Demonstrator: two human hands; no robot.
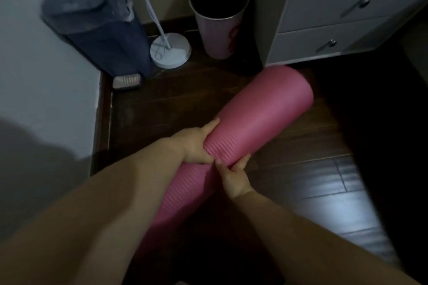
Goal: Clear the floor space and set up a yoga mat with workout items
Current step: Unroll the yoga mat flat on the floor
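A rolled yoga mat [252, 122] of pink foam, ribbed with fine parallel ridges, runs as a thick cylinder from the lower centre of the view up toward 1 o'clock, its far rounded end near the foot of the drawer unit [335, 21]. Whether that far end touches the floor [180, 104] cannot be told.

The left hand [194, 146] grips the roll from its 9 o'clock side, fingers curled along the foam and thumb tucked beneath. The right hand [234, 180] pinches the mat from the 5 o'clock side, thumb and fingertips pressed into the ribbed surface just beside the left thumb. Both bare forearms reach in from the bottom edge.

The floor is dark glossy wood planking, with a pale sheen at 4 o'clock. At 12 o'clock stands a tapered round bin [220, 18] with a metal rim and dark inside. Just to its 9 o'clock side is a flat white disc-shaped lamp base [171, 53] with a thin white pole rising from it. At 10 o'clock a tall dark blue box-shaped bin [99, 25] stands with a small ridged pedal [127, 81] at its foot. The drawer unit at 1 o'clock is pale, boxy, with two metal handles.
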